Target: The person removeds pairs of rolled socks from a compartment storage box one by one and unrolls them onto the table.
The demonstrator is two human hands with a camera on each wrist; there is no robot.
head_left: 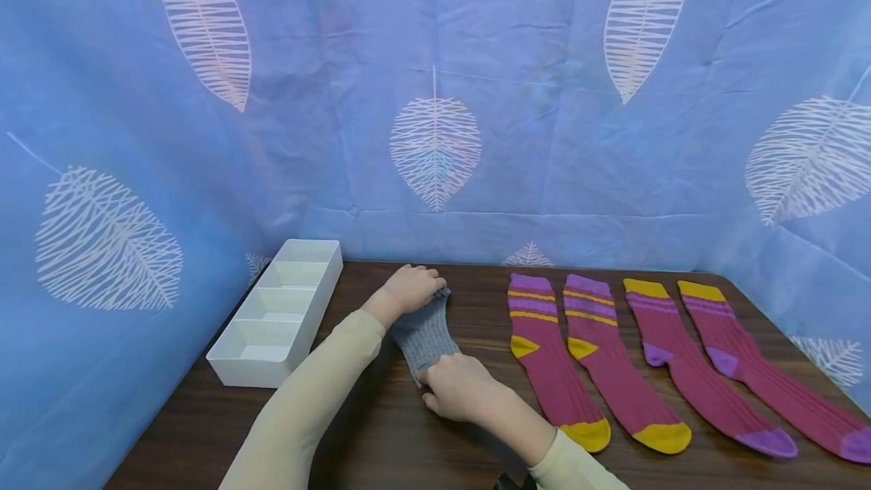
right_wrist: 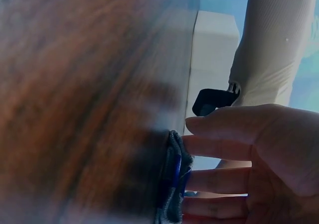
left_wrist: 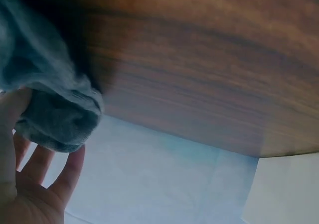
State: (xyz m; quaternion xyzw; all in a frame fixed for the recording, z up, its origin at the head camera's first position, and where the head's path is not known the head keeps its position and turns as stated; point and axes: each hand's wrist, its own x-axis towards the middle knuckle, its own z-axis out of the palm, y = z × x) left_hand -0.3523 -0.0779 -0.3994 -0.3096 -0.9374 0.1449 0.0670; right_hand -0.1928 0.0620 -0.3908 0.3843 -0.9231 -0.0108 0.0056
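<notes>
A grey ribbed sock (head_left: 427, 333) lies between both hands on the dark wooden table. My left hand (head_left: 411, 289) pinches its far end; in the left wrist view the thumb and fingers (left_wrist: 73, 171) close round the bunched cloth. At the near end, my right hand (head_left: 459, 388) touches the sock. The right wrist view shows that hand's straight fingers (right_wrist: 219, 180) against the folded layers of the sock (right_wrist: 172, 181), its thumb apart from the cloth. Some blue shows between those layers.
To the left stands a white divided box (head_left: 309, 316) with several compartments. Two maroon socks with yellow toes (head_left: 588, 433) and two with purple toes (head_left: 769, 441) lie flat on the right. A blue leaf-patterned curtain (head_left: 327, 134) hangs behind the table (head_left: 381, 445).
</notes>
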